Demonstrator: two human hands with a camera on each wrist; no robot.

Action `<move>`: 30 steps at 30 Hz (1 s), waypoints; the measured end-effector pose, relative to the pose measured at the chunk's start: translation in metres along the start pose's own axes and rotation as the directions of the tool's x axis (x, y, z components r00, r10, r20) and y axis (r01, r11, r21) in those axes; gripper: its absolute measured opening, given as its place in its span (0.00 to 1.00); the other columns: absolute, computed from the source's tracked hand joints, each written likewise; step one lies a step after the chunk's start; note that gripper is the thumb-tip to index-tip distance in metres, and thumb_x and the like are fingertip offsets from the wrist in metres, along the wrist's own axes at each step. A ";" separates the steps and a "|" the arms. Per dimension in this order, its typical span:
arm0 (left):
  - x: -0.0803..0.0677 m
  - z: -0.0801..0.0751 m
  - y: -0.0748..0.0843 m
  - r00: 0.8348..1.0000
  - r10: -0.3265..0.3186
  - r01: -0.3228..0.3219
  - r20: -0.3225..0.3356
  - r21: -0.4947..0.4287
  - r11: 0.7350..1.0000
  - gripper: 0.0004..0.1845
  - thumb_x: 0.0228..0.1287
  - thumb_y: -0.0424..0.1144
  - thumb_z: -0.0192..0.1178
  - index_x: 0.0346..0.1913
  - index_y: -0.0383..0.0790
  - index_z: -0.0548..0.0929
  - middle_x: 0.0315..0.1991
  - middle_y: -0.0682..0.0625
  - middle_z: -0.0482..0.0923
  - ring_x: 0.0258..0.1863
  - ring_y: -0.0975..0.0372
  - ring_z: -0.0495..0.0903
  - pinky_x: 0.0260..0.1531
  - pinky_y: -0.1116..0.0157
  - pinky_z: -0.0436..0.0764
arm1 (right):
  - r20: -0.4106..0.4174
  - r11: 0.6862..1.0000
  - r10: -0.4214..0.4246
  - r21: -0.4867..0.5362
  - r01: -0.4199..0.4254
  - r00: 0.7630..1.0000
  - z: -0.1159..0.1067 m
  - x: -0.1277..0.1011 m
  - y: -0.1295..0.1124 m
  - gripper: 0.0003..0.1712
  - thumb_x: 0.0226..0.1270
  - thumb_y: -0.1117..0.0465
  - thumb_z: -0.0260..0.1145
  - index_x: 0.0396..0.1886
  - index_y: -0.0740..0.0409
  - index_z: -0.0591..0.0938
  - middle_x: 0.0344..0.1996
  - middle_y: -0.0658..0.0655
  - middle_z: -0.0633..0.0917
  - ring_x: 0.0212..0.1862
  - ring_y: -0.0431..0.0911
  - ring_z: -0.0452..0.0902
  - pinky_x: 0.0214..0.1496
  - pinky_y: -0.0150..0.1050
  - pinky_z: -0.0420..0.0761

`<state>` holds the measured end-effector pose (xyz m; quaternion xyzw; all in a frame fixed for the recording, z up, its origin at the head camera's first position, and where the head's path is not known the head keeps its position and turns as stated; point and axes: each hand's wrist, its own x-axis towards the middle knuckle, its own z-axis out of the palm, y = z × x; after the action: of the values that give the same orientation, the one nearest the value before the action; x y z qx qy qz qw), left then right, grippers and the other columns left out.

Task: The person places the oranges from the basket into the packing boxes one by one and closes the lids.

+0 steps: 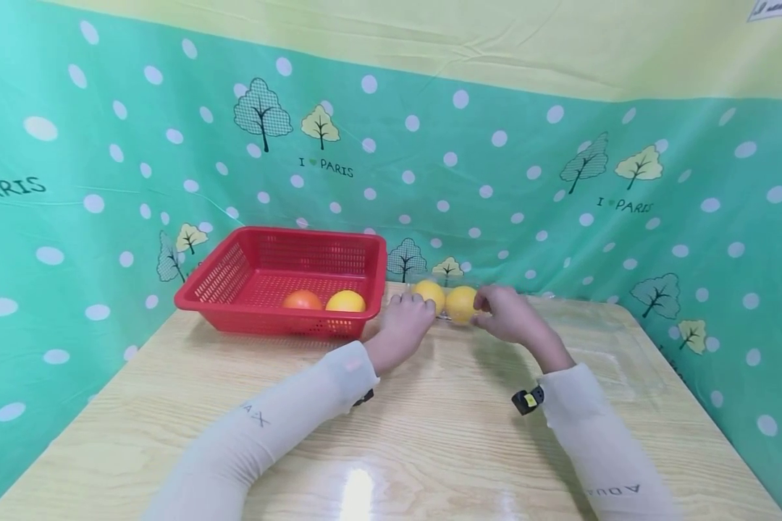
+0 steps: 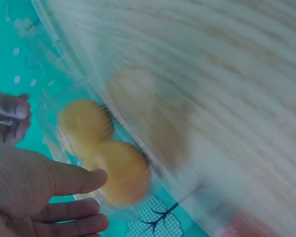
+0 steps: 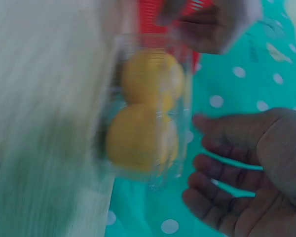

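Your left hand [image 1: 400,325] sits at the 9 o'clock end of the clear plastic box [image 2: 84,148] — fingers [image 2: 74,180] nearly straight, tips touching its wall, nothing gripped. Your right hand [image 1: 505,312] is at the 3 o'clock end; the right wrist view shows its fingers [image 3: 222,163] loosely spread, just beside the box, but blur hides whether they touch it. The box lies at the table's [image 1: 430,434] far edge, 12 o'clock from you, two yellow fruits [image 1: 461,304] inside it side by side. Red basket [image 1: 267,278] at 10 o'clock — two orange fruits [image 1: 345,302] in it.
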<state>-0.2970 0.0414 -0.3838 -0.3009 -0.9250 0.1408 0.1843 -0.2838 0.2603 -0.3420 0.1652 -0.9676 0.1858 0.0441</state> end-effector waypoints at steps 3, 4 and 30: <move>-0.001 0.001 0.000 1.000 0.004 -0.003 -0.016 0.025 1.000 0.16 0.69 0.44 0.67 0.55 0.44 0.81 0.41 0.47 0.83 0.42 0.56 0.81 0.43 0.61 0.83 | -0.016 0.993 -0.068 -0.101 0.066 0.998 0.006 -0.004 0.001 0.17 0.57 0.60 0.80 0.39 0.64 0.83 0.36 0.58 0.84 0.38 0.50 0.77 0.43 0.48 0.81; -0.001 0.001 0.000 1.000 0.007 -0.006 -0.021 0.033 0.999 0.15 0.69 0.44 0.66 0.55 0.44 0.81 0.41 0.47 0.83 0.42 0.56 0.81 0.43 0.61 0.83 | -0.026 0.986 -0.094 -0.139 0.090 0.995 0.008 -0.005 0.003 0.18 0.56 0.60 0.81 0.39 0.63 0.83 0.35 0.58 0.84 0.37 0.50 0.77 0.43 0.48 0.81; 0.000 0.013 -0.007 0.980 0.142 -0.125 -0.140 0.125 0.984 0.17 0.64 0.46 0.71 0.52 0.44 0.85 0.38 0.48 0.87 0.34 0.58 0.82 0.38 0.65 0.82 | -0.111 0.768 -0.446 -0.556 0.317 0.888 0.037 -0.012 0.020 0.14 0.53 0.79 0.70 0.40 0.65 0.83 0.31 0.60 0.83 0.31 0.52 0.80 0.34 0.41 0.84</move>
<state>-0.3062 0.0340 -0.3927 -0.3609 -0.8767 0.1831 0.2599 -0.2806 0.2677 -0.3852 0.3178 -0.9140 -0.0793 0.2395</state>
